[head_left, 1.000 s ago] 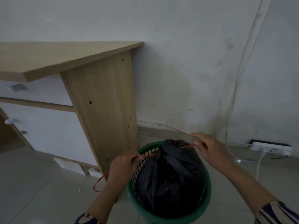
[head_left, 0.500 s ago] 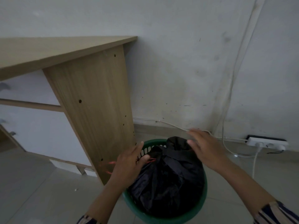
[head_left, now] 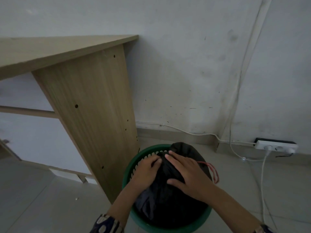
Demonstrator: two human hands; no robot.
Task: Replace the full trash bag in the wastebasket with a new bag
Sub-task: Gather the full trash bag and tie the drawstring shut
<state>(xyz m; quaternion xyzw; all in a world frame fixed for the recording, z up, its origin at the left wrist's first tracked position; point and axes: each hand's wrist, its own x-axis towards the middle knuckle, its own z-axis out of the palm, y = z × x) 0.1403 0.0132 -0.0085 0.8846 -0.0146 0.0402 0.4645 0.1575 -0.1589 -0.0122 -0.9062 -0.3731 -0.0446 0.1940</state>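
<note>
Now that both hands have let go of the red drawstring (head_left: 213, 171) and come onto the black trash bag (head_left: 170, 202), the bag looks closed and ready for lifting. It sits in the green wastebasket (head_left: 134, 158). Left hand (head_left: 148, 172) curls on its neck; right hand (head_left: 188, 175) lies flat on top.

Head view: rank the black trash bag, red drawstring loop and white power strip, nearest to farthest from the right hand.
1. Black trash bag: directly under the right hand, which lies on it, in the green wastebasket.
2. Red drawstring loop: just to the hand's right, hanging off the bag's side.
3. White power strip: far right, by the wall's base.
</note>
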